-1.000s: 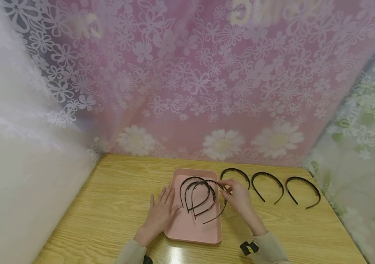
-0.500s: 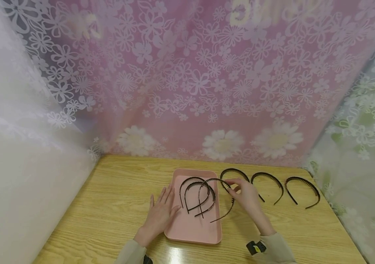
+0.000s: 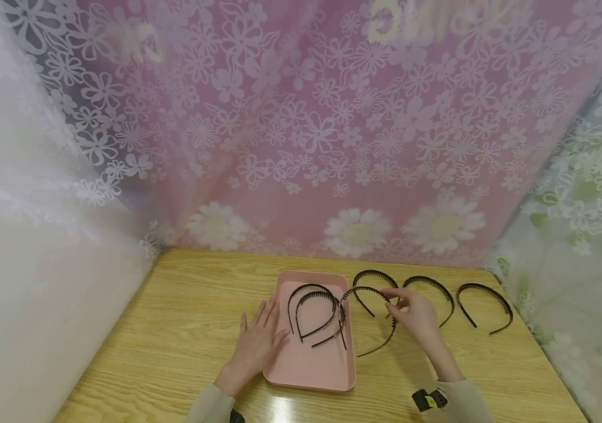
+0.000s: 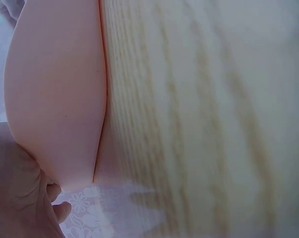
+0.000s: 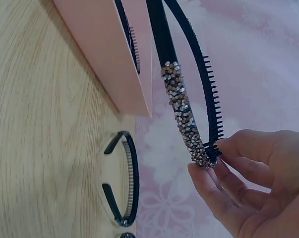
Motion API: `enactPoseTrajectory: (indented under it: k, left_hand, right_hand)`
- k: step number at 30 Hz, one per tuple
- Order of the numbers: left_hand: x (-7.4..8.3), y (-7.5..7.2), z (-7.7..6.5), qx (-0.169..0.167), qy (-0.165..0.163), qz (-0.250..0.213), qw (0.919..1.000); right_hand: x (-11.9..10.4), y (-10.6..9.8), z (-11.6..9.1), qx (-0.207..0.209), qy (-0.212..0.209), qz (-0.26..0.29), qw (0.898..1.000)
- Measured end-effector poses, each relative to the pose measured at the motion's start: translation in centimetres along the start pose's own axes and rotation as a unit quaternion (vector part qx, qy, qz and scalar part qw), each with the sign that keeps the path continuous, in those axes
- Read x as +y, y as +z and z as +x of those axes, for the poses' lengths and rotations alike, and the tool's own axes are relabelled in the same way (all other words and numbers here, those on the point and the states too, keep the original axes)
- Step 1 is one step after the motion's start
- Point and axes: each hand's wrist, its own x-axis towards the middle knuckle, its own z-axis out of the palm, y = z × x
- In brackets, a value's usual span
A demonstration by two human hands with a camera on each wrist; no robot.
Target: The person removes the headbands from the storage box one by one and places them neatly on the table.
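Note:
My right hand [image 3: 416, 314] pinches a black toothed headband [image 3: 367, 288] between thumb and fingers. In the right wrist view, sparkly stones cover part of this headband [image 5: 181, 106], and comb teeth line its inner side. It overlaps the right edge of the pink tray [image 3: 306, 373] in the head view. Straight fingers of my left hand [image 3: 258, 341] rest against the tray's left side. Inside the tray lie two overlapping headbands, one black headband [image 3: 308, 285] farther left and another headband [image 3: 324, 341] partly over it. The left wrist view shows the tray's outer wall [image 4: 55, 89] beside my left hand.
Three headbands lie in a row right of the tray: a near one [image 3: 377, 272], a middle one [image 3: 428, 278] and a far right one [image 3: 486, 286]. The wooden table [image 3: 174, 329] meets a pink flowered curtain [image 3: 290, 223] behind.
My right hand has moved right with the pinched headband, from over the tray to its right edge. My left hand and the two headbands in the tray have stayed put.

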Motion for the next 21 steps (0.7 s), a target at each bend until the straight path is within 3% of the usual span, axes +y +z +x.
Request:
enactPoseTrajectory:
  k: [21]
  left_hand:
    - [0.1, 0.0, 0.2, -0.006, -0.003, 0.004, 1.0000]
  right_hand:
    - [4.2, -1.2, -1.4, -0.036, 0.031, 0.028, 0.998]
